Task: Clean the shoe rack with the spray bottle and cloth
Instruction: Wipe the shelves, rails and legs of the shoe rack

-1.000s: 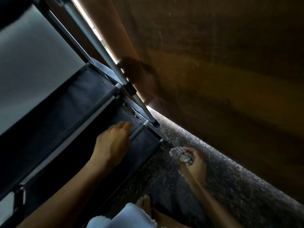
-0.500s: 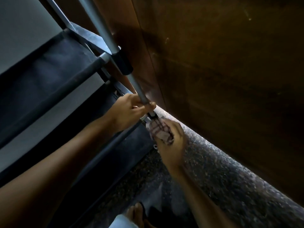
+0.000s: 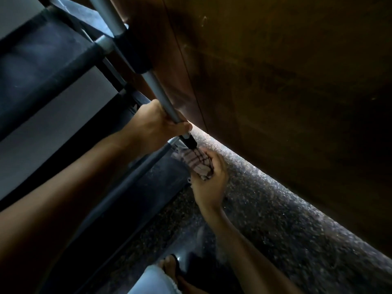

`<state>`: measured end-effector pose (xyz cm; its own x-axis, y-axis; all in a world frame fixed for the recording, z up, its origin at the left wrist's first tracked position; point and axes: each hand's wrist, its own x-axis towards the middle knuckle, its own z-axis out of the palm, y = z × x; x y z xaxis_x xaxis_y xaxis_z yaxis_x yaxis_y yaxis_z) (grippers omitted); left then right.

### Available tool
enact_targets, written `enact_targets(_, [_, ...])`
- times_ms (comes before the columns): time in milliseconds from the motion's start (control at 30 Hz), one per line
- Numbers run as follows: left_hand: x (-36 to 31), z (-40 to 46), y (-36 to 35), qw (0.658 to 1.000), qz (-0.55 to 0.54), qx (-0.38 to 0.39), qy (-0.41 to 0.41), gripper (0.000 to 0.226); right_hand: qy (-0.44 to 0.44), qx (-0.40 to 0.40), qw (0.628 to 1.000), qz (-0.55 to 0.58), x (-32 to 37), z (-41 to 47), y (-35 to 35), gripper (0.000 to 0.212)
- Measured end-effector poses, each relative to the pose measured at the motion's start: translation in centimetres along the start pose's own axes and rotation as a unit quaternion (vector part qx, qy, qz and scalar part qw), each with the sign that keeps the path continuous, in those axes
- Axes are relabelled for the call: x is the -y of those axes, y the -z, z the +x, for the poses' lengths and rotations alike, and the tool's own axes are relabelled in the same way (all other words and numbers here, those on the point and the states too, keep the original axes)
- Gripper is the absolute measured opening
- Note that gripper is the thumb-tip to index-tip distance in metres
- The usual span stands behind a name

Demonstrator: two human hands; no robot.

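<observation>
The shoe rack (image 3: 63,66) fills the left side, with dark fabric shelves and grey metal tubes. My left hand (image 3: 157,124) grips its upright corner tube (image 3: 158,92) low down, just above a black joint (image 3: 189,142). My right hand (image 3: 209,179) holds a bunched checked cloth (image 3: 196,162) and presses it against the rack's bottom corner right under that joint. No spray bottle is in view.
A brown wooden panel (image 3: 286,92) stands close on the right of the rack. Speckled dark floor (image 3: 286,219) runs between them. My foot in a sandal (image 3: 171,266) and a pale trouser hem (image 3: 154,281) are at the bottom.
My left hand left the lower shelf bar and took hold of the upright tube. My right hand carried the cloth up from the floor to the rack's bottom corner.
</observation>
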<state>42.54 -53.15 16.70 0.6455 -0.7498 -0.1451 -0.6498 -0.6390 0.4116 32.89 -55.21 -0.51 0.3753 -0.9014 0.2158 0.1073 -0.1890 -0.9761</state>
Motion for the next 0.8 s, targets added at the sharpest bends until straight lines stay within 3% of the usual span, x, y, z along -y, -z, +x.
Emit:
enact_targets(167, [0.4, 0.0, -0.2, 1.000, 0.001, -0.003, -0.001, 0.031, -0.192, 0.072, 0.960, -0.189, -3.9, -0.7, 1.8, 0.028])
enact_targets(433, [-0.9, -0.3, 0.5, 1.000, -0.026, 0.008, 0.013, 0.017, -0.262, 0.156, 0.874, -0.378, -3.5, 1.3, 1.4, 0.035])
enact_targets(700, [-1.4, -0.9, 0.5, 0.998, -0.052, -0.005, 0.039, 0.020, -0.110, 0.271, 0.809, -0.509, -2.7, 3.0, 1.1, 0.027])
enact_targets(767, [-1.4, -1.0, 0.5, 0.998, -0.058, -0.003, 0.037, 0.019, -0.071, 0.275, 0.830, -0.480, -1.9, 3.6, 1.6, 0.026])
enact_targets(800, [-1.3, -0.9, 0.4, 0.998, -0.061, -0.002, 0.034, 0.018, -0.038, 0.257, 0.861, -0.436, -1.2, 3.7, 2.0, 0.025])
